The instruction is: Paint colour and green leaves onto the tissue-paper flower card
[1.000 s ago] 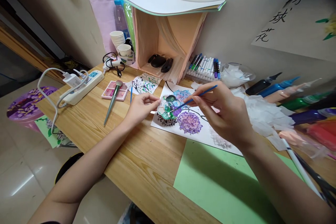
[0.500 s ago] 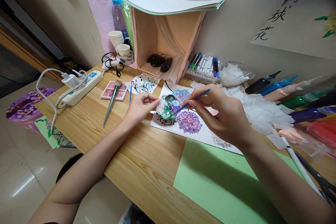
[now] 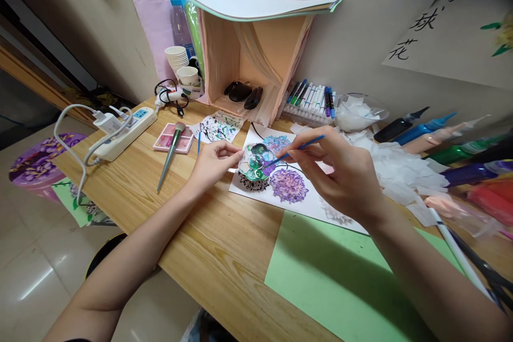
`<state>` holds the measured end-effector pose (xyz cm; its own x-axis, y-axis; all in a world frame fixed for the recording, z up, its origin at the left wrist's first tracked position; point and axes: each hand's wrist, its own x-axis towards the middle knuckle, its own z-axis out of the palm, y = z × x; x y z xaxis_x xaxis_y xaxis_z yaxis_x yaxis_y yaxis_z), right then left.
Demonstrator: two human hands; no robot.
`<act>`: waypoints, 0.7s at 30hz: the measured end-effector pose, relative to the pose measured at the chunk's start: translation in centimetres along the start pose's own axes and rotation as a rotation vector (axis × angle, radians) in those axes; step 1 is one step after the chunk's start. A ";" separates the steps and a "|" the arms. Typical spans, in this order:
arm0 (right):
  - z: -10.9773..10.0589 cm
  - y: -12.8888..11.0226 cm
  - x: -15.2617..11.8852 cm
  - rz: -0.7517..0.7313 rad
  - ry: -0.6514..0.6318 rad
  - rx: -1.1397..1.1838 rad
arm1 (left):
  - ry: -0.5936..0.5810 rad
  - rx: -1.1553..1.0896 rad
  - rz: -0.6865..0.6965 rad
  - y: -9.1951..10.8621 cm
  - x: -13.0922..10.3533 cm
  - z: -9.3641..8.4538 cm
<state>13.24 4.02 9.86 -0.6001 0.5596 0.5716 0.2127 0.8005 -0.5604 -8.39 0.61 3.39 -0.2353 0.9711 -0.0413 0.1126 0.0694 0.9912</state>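
Note:
Between the thumb and fingers of my left hand [image 3: 218,163] is the edge of a small round paint palette [image 3: 253,163], with green, black, white and purple paint in its wells. My right hand [image 3: 336,171] pinches a thin blue paintbrush [image 3: 308,143], its tip down at the purple paint on the palette. Beneath both hands lies a white sheet [image 3: 256,200] bearing textured flower heads: a purple one [image 3: 289,186], a blue one [image 3: 276,143] and a black one partly hidden by the palette. A pale one sits near my right wrist.
Green paper [image 3: 320,278] lies at the front. A makeup brush [image 3: 170,157] rests across a pink palette box [image 3: 160,139] at the left, near a power strip [image 3: 128,133]. Tissue pieces [image 3: 385,160] and paint bottles [image 3: 425,131] crowd the right. An open box [image 3: 224,64] stands behind.
The brush tip has shifted slightly left over the palette, and my right hand has tilted a little. My left hand stays nearly still with the palette.

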 end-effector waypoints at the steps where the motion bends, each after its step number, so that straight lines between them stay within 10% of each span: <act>1: 0.0 0.0 0.0 -0.006 -0.006 0.014 | 0.001 0.000 0.000 0.0 0.0 0.0; 21: 0.2 -0.3 -0.1 -0.113 -0.062 -0.062 | -0.003 0.018 -0.005 0.0 -0.1 0.2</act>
<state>13.12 3.66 9.87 -0.6690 0.4521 0.5899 0.1871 0.8706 -0.4551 -8.15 0.60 3.36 -0.2331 0.9713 -0.0465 0.1284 0.0781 0.9886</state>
